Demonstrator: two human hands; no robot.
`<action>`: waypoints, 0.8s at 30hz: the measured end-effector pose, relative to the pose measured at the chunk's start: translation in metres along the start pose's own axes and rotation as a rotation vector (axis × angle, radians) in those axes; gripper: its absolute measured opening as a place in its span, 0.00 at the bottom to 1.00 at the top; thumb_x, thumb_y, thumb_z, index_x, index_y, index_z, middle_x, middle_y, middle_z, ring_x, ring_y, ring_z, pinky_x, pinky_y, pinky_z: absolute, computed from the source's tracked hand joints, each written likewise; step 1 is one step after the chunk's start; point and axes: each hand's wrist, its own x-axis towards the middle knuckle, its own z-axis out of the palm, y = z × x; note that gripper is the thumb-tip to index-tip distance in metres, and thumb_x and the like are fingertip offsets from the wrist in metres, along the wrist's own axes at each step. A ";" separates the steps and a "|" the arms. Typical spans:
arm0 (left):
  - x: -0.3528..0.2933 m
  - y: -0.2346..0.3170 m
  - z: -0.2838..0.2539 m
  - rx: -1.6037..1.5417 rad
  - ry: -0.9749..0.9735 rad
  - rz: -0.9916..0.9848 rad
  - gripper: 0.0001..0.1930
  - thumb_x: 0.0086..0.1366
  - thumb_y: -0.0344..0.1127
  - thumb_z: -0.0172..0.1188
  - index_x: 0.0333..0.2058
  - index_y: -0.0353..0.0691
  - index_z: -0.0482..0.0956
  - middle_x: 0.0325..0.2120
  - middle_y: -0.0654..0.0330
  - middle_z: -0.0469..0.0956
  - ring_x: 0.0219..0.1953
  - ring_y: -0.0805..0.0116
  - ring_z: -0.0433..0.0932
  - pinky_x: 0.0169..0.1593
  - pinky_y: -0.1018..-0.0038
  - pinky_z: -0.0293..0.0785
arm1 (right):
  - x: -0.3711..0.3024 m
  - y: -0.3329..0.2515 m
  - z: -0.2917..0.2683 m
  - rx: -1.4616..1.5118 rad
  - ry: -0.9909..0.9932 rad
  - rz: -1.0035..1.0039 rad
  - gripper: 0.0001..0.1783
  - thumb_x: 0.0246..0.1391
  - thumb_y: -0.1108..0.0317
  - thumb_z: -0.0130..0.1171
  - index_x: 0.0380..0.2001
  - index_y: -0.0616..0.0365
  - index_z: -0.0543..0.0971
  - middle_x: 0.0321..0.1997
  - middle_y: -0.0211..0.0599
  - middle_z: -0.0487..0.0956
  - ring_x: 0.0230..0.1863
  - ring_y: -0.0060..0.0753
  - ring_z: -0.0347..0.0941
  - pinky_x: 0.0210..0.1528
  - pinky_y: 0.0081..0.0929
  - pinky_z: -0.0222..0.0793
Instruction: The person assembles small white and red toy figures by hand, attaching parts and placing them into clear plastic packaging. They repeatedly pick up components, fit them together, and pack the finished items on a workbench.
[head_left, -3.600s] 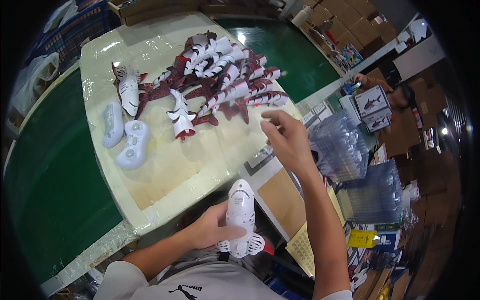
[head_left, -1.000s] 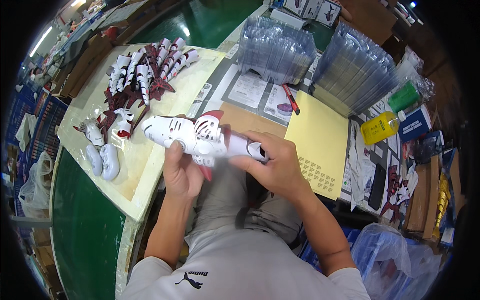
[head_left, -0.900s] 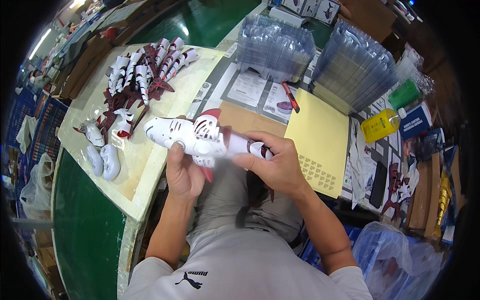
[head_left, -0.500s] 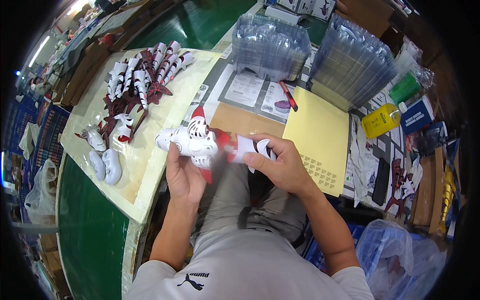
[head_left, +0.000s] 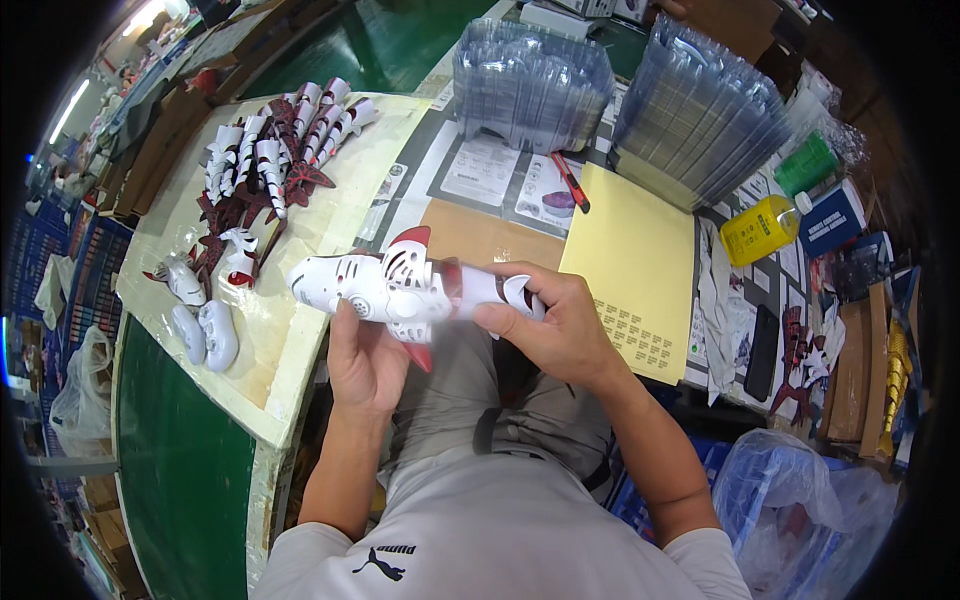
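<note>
Both hands hold a white and red toy shark (head_left: 410, 290) over the person's lap, just off the near edge of the surface (head_left: 290, 370). The left hand (head_left: 365, 365) cups its belly from below, fingers curled up around the body. The right hand (head_left: 560, 325) has its fingers clenched round the tail end.

Taking the shark as landmark: just behind it lies a brown card sheet (head_left: 480, 235), and to its right a yellow sheet (head_left: 635, 265) with small print in its near corner. Beyond the card are 2 white printed leaflets (head_left: 520, 180) with a red pen (head_left: 572, 182) lying across one. Farther back stand 2 stacks of clear plastic trays (head_left: 530, 85), the right one (head_left: 700, 120) leaning. Far right of the shark are a yellow bottle (head_left: 760, 228) on its side, a green bottle (head_left: 805, 165), a dark blue box (head_left: 835, 215) with a white label, and a black phone (head_left: 762, 350).

To the shark's left, on a pale plastic-covered board, lies a heap of red and white shark parts (head_left: 265, 165), with 2 white shells (head_left: 205, 335) nearer the edge. A clear plastic bag (head_left: 800, 500) sits low at the right, below the surface.
</note>
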 end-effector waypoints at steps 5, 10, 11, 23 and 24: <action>-0.004 0.001 0.000 0.098 -0.004 0.072 0.35 0.77 0.49 0.61 0.74 0.39 0.61 0.70 0.55 0.71 0.72 0.56 0.70 0.76 0.51 0.63 | -0.002 -0.002 0.008 -0.236 0.095 -0.202 0.25 0.60 0.61 0.76 0.54 0.68 0.84 0.38 0.33 0.87 0.37 0.18 0.80 0.41 0.23 0.76; 0.006 0.001 0.002 0.068 0.067 0.047 0.31 0.79 0.45 0.59 0.72 0.38 0.63 0.67 0.53 0.74 0.69 0.56 0.73 0.74 0.52 0.67 | 0.004 -0.002 0.009 0.196 0.041 0.136 0.21 0.67 0.55 0.69 0.48 0.64 0.86 0.32 0.28 0.84 0.31 0.16 0.73 0.33 0.23 0.70; 0.007 0.000 0.001 0.035 0.076 0.008 0.30 0.79 0.45 0.59 0.72 0.38 0.64 0.66 0.54 0.74 0.68 0.56 0.73 0.73 0.53 0.68 | 0.006 -0.001 0.007 0.258 0.018 0.199 0.20 0.69 0.53 0.66 0.46 0.63 0.86 0.30 0.27 0.82 0.28 0.15 0.71 0.31 0.22 0.68; 0.002 0.067 -0.011 0.777 -0.181 -0.254 0.40 0.57 0.41 0.79 0.65 0.35 0.73 0.53 0.50 0.82 0.53 0.56 0.86 0.55 0.61 0.86 | 0.026 -0.002 -0.025 0.270 -0.026 0.415 0.26 0.79 0.48 0.51 0.43 0.62 0.85 0.24 0.30 0.80 0.17 0.13 0.68 0.17 0.17 0.61; -0.004 0.067 -0.007 0.612 -0.259 -0.373 0.42 0.52 0.30 0.81 0.66 0.31 0.72 0.54 0.53 0.82 0.53 0.63 0.85 0.56 0.68 0.84 | 0.026 -0.004 -0.021 0.212 -0.006 0.375 0.21 0.75 0.52 0.58 0.42 0.62 0.86 0.29 0.30 0.84 0.22 0.13 0.73 0.22 0.16 0.66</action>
